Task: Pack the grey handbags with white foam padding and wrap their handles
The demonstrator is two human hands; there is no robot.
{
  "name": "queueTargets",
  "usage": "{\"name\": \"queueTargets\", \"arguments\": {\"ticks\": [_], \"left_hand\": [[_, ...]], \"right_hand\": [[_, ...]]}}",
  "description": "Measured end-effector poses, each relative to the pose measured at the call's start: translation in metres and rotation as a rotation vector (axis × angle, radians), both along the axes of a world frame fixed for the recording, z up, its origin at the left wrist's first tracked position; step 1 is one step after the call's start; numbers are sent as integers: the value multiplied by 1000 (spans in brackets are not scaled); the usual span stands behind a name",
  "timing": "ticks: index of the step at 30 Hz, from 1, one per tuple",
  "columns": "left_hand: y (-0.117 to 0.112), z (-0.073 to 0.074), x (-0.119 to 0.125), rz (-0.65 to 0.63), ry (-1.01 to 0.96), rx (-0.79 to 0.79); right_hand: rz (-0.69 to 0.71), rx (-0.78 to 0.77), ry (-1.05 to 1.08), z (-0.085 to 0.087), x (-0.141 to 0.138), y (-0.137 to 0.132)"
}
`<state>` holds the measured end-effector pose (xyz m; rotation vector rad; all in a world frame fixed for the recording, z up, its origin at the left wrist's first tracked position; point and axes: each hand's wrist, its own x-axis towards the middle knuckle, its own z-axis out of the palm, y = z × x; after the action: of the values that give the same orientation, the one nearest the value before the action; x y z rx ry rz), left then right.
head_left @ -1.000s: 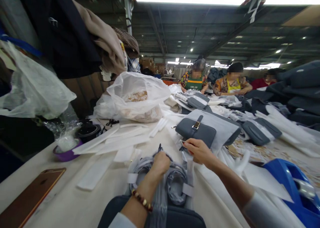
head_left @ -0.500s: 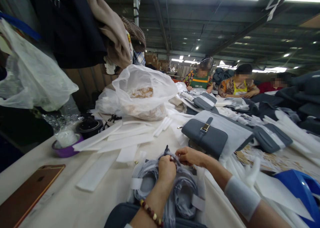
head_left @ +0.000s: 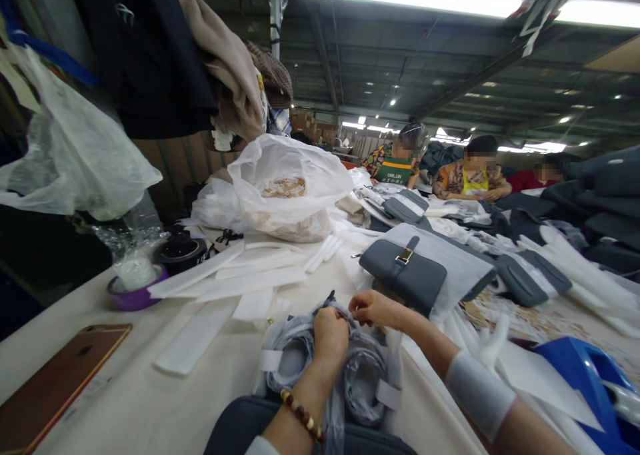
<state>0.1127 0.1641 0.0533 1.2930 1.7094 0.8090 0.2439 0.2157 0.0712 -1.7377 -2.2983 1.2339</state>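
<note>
My left hand, below it a bead bracelet, is closed around a bag strap wrapped in thin plastic. A dark strap tip pokes out above its knuckles. From the right, my right hand pinches the same wrapped strap beside the left fingers; its fingertips are partly hidden. Below them lie two coils of wrapped strap, a left coil and a right coil, each with a white tag. Under these is a dark blue-grey bag, mostly covered by my left arm.
A buckled bag on white wrapping lies beyond my right hand. White foam strips, a phone and purple tape are on the left. A plastic sack stands behind. A blue container is at right; co-workers sit across.
My view has shifted slightly, so things on the right appear a little further left. My hands stay at the wrapped strap with nearly the same hold.
</note>
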Motion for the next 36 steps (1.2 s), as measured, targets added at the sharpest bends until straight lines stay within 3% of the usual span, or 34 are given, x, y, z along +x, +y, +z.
{"name": "queueTargets", "arguments": {"ticks": [7, 14, 26, 32, 36], "left_hand": [[-10, 17, -1, 38, 5, 46], [-16, 16, -2, 76, -404, 106], [-20, 19, -11, 137, -1042, -16], [-22, 19, -11, 204, -1174, 29], [-23, 18, -11, 201, -1194, 83]], "right_hand": [[127, 174, -141, 13, 11, 1], [98, 222, -137, 22, 17, -2], [-205, -223, 564, 35, 13, 3], [-253, -360, 761, 37, 14, -6], [-268, -340, 842, 33, 17, -20]]}}
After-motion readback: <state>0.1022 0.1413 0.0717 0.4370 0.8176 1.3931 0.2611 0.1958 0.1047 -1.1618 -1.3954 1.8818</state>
